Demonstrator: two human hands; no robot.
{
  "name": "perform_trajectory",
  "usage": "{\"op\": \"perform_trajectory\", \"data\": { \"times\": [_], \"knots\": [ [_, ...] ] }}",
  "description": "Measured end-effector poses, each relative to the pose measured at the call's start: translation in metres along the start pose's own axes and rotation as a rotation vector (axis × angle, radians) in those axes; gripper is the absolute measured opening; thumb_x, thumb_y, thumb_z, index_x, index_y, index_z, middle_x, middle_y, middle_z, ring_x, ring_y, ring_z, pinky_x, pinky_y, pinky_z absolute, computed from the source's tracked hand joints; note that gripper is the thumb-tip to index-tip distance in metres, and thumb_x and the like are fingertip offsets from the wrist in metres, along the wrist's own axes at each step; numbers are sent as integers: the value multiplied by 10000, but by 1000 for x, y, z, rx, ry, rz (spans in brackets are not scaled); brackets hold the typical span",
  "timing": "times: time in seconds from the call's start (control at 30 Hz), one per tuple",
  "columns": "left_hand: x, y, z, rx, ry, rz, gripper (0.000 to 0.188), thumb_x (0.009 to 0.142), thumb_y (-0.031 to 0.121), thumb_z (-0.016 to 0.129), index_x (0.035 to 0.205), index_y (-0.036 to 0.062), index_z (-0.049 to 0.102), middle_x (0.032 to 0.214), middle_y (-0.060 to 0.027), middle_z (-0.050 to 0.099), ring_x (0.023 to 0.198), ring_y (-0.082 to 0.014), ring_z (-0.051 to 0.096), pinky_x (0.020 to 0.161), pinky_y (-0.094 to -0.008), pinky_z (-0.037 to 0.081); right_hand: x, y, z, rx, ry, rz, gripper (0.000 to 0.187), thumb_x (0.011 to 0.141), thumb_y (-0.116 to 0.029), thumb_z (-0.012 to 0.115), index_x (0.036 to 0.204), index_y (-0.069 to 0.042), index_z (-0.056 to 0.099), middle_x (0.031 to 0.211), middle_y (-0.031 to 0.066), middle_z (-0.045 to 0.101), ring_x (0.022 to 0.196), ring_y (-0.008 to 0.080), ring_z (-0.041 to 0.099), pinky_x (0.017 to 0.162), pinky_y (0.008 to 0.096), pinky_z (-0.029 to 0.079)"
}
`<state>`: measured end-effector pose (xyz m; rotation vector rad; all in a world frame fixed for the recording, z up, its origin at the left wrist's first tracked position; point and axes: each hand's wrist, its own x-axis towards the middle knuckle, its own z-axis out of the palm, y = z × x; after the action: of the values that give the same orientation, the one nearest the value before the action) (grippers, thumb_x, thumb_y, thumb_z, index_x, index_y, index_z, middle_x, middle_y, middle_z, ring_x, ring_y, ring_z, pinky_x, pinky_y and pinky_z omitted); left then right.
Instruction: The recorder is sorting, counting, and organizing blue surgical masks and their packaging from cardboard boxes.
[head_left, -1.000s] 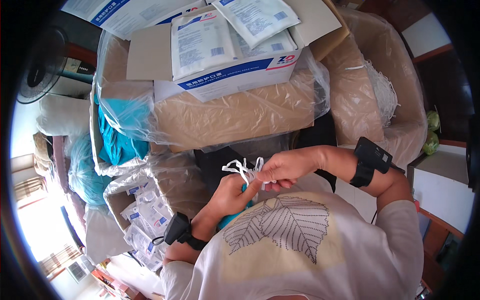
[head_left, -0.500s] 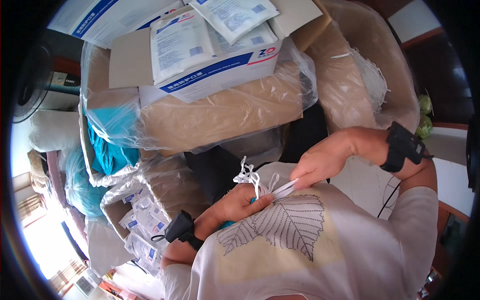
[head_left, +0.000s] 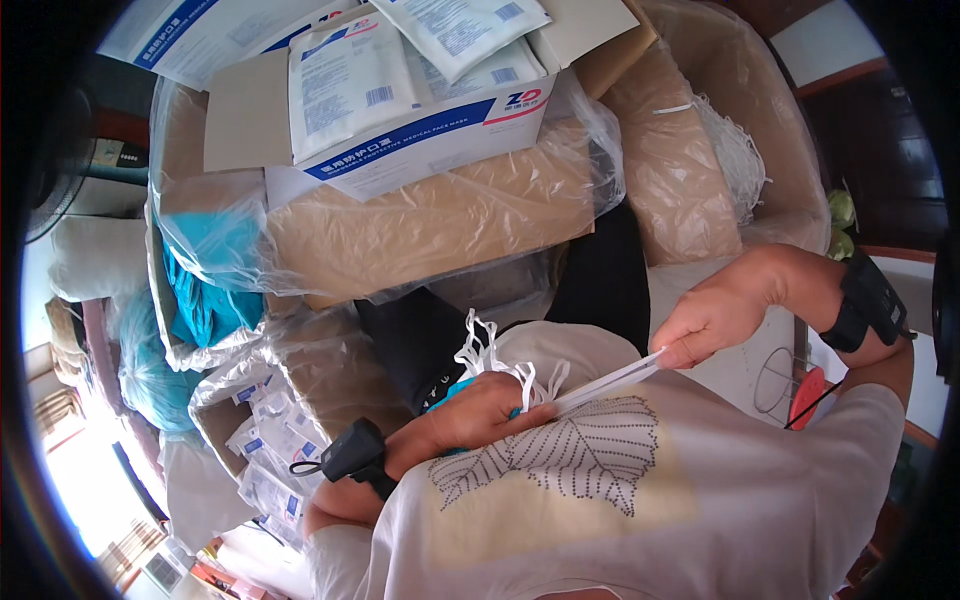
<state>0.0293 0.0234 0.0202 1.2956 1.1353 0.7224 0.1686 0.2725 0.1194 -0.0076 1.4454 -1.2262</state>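
My left hand (head_left: 490, 410) is closed near my lap, in front of my shirt. It grips a bundle of white elastic loops (head_left: 480, 345), some of which stick up past the fingers. Bits of teal material (head_left: 455, 392) show beside and under this hand; what they belong to is mostly hidden. My right hand (head_left: 705, 318) is up to the right, its thumb and fingers pinched on the end of a white strap (head_left: 615, 382). The strap runs taut from there down to my left hand.
An opened white-and-blue carton (head_left: 430, 155) of flat white packets stands on a plastic-lined brown box (head_left: 440, 235). Teal pieces (head_left: 205, 310) fill a lined box at left; small packets (head_left: 280, 440) lie in another below. White cords (head_left: 735, 160) bunch in a lined box at right.
My right hand has moved right and slightly up, away from my left hand, drawing the white strap out longer. My left hand stays nearly in place.
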Motion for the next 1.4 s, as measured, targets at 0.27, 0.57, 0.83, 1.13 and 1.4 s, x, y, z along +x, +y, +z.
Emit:
{"op": "perform_trajectory", "data": {
  "times": [0.27,0.57,0.83,1.13,1.4],
  "knots": [
    [-9,1,-9,-105,-51,-88,275,874,271,468,844,26,589,718,-163,580,663,-298,568,613,-340,443,-51,19,-2,-11,285,205,288,899,-282,387,847,-33,522,732,34,537,648,105,502,595,261,427],
    [-6,-4,-15,-115,-4,-1,241,880,243,474,896,27,580,796,-139,593,739,-250,576,680,-318,443,100,9,-33,257,180,-314,274,872,-271,474,969,-20,525,755,17,529,637,77,489,544,219,405],
    [-8,4,-14,-186,182,32,230,864,239,506,939,36,585,807,-137,596,757,-256,574,704,-329,443,144,-20,-35,185,21,-282,295,837,-336,534,914,-51,533,695,-7,494,599,73,450,542,206,373],
    [-11,-3,-24,-137,41,-106,352,905,326,396,882,37,596,697,-109,575,648,-237,555,632,-307,435,109,-13,-22,266,157,-309,227,854,-262,518,915,-46,547,721,9,539,627,81,506,550,230,419],
    [-12,1,-25,-99,43,-44,336,909,307,388,871,28,572,688,-130,562,640,-246,540,622,-312,429,101,-15,-12,-163,392,-432,252,852,-237,469,832,2,547,665,71,521,640,117,503,589,270,396]
  ]
}}
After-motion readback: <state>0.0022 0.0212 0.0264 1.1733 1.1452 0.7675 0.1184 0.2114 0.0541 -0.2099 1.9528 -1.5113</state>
